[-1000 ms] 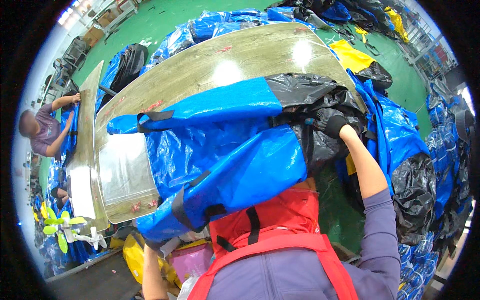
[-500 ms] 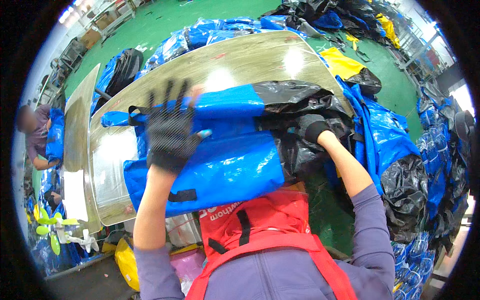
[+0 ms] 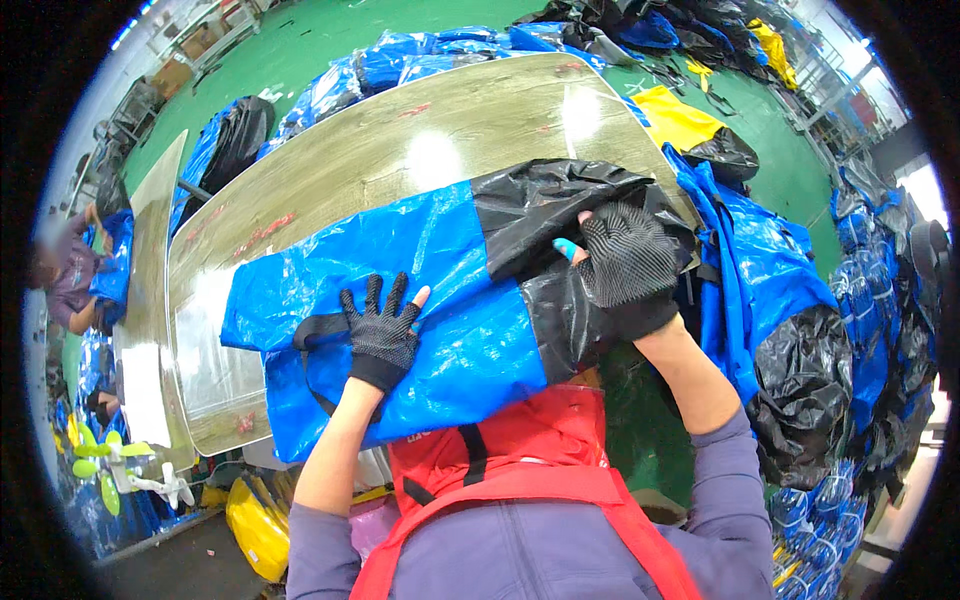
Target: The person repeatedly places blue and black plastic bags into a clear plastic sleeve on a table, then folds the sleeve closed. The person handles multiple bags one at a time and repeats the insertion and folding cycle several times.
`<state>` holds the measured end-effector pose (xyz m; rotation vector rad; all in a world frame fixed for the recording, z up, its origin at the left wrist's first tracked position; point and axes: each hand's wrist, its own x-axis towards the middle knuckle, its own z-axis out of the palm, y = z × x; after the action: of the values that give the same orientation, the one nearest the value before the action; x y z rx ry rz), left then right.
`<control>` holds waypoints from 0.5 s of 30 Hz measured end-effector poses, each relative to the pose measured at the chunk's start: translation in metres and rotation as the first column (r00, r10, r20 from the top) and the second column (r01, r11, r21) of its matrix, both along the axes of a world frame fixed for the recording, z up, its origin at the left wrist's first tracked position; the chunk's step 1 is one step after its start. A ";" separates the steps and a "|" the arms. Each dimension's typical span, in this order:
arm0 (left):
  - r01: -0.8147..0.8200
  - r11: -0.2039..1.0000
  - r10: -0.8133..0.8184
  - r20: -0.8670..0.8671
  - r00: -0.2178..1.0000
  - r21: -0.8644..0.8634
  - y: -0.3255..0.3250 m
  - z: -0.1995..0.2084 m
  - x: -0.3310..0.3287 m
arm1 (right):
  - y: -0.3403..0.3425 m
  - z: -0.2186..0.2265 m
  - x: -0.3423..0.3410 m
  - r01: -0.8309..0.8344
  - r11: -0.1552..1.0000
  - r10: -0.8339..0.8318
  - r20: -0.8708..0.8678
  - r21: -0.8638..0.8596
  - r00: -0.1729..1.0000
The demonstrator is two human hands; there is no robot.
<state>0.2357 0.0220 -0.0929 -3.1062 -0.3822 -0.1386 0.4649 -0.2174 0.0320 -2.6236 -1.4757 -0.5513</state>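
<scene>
Pressing flat w/ fingers spread, the left hand (image 3: 381, 335) in a black fingerless glove lies on the blue part of the bag (image 3: 400, 320), just right of a black strap (image 3: 318, 330) that loops off the bag's near-left side. Right hand (image 3: 622, 268), same kind of glove, sits on the bag's black end (image 3: 560, 215), fingers bent & close together, bearing down on the crumpled plastic; can't tell if it grips a fold. One fingertip there shows blue tape. Bag lies across the near edge of the counter (image 3: 400, 130), long side running left-right, blue half to the left, black half to the right. Red apron (image 3: 520, 450) just below the bag, against the counter edge. More blue & black bags (image 3: 800, 330) heaped on the green floor to the right & beyond the counter's far side. Another person (image 3: 70, 285) at far left, by a 2nd counter.
</scene>
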 end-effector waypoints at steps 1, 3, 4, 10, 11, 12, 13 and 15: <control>0.013 0.999 -0.015 0.046 0.999 0.046 0.000 0.002 0.002 | 0.000 0.005 0.000 -0.223 0.936 0.203 0.101 0.272 0.974; 0.009 1.000 -0.009 0.003 1.000 0.027 0.000 0.012 0.002 | 0.005 0.003 0.010 -0.338 0.940 0.341 -0.101 0.045 0.935; -0.007 1.000 0.007 0.025 1.000 0.029 0.003 0.017 0.001 | 0.008 -0.006 0.016 -0.323 0.937 0.315 -0.078 -0.135 0.946; -0.369 0.898 0.355 0.099 0.929 0.240 0.077 0.011 -0.072 | -0.020 -0.082 0.046 -0.420 0.894 0.427 -0.010 0.154 0.904; -0.235 0.959 0.229 0.053 0.972 0.156 0.093 0.006 -0.090 | -0.026 -0.090 0.048 -0.418 0.896 0.428 -0.041 0.148 0.903; -0.119 0.990 0.113 0.074 0.991 0.076 0.105 -0.002 -0.103 | -0.029 -0.096 0.048 -0.467 0.878 0.477 -0.132 0.103 0.869; -0.049 0.999 0.047 0.075 0.996 0.024 0.116 -0.003 -0.114 | -0.031 -0.099 0.047 -0.508 0.852 0.524 -0.206 0.128 0.827; 0.026 0.999 -0.030 -0.097 0.995 -0.043 0.125 0.012 -0.120 | -0.030 -0.099 0.044 -0.461 0.887 0.434 -0.314 -0.013 0.844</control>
<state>0.1159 0.1469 -0.0813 -3.1441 -0.3438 0.0214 0.5092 -0.2474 -0.0670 -2.1624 -1.9424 -0.0319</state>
